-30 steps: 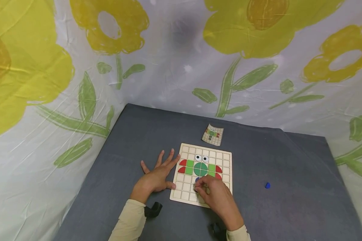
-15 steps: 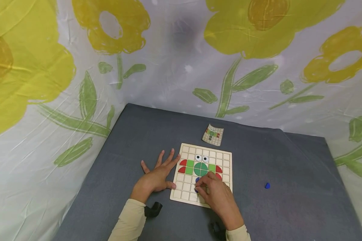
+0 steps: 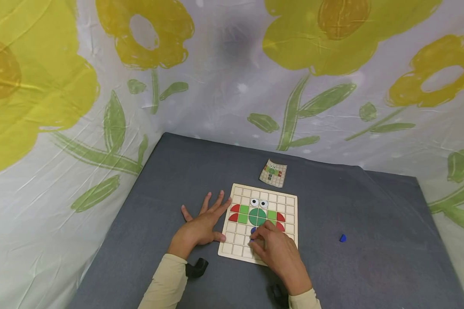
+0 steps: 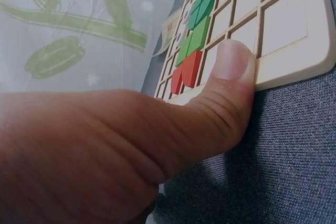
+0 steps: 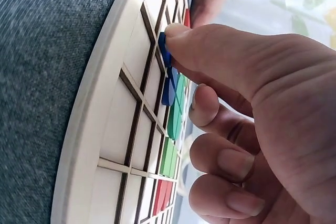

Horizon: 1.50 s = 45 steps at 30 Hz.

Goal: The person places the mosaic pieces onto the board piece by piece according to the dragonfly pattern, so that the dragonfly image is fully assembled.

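Observation:
A square wooden grid board (image 3: 236, 250) lies on the table. My left hand (image 3: 198, 230) is spread beside its left edge, with the thumb (image 4: 231, 66) resting on the rim. Above the lower middle of the grid, my right hand (image 3: 281, 254) pinches a small blue tile (image 5: 163, 44) between thumb and index finger, partly hidden by the fingertips. Just above sits another blue tile (image 5: 168, 92), touching a green circle (image 3: 257, 217) made of quarter tiles. Light green squares (image 3: 242, 214) and red quarter-rounds (image 3: 234, 209) flank the circle, and two eye tiles (image 3: 258, 203) sit above it.
One loose blue tile (image 3: 343, 238) lies on the dark grey table (image 3: 371, 266) to the right. Behind the board is a small pattern card (image 3: 273, 173), its corner curled. A flower-printed cloth (image 3: 224, 98) hangs behind the table.
My right fingertips have shifted very slightly over the same cell, and the blue tile shows a little differently under them. The left hand stays in place.

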Tool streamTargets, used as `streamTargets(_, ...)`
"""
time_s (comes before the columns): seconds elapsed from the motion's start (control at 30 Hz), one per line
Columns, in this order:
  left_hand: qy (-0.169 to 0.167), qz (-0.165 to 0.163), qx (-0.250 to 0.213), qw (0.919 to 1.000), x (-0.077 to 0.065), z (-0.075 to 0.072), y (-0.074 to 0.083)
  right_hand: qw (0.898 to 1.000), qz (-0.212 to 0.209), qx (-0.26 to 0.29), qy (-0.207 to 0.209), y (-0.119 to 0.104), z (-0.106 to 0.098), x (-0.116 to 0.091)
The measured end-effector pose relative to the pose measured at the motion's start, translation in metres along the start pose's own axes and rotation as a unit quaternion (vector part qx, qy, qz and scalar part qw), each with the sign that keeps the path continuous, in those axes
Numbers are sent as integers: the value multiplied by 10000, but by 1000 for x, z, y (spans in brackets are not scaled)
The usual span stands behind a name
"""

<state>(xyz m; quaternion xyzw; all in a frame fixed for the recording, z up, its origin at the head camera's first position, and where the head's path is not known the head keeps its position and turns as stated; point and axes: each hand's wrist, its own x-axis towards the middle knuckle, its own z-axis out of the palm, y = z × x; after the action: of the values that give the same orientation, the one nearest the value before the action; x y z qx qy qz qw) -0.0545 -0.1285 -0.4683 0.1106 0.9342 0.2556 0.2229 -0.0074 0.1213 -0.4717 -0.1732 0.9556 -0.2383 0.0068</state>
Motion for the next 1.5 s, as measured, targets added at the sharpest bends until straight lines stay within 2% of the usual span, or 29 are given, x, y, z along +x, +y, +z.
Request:
streamTargets(0.3, 10, -1, -30, 10000, 0, -1, 0, 9998, -88, -138, 108, -1, -1, -1)
streamTargets(0.57, -32, -42, 18, 10000, 1, 0, -1, 9992, 339, 112, 174, 6, -8, -1)
streamTargets(0.83, 42, -8, -52, 10000, 1, 1, -1, 9941, 898, 72, 608, 37, -25, -8)
streamTargets(1.23, 51, 58, -44, 10000, 0, -2, 0, 9793, 1785, -53, 951, 82, -54, -27)
streamTargets(1.5, 6, 26, -24, 10000, 0, -2, 0, 9651, 2035, -381, 1604, 104, -65, -40)
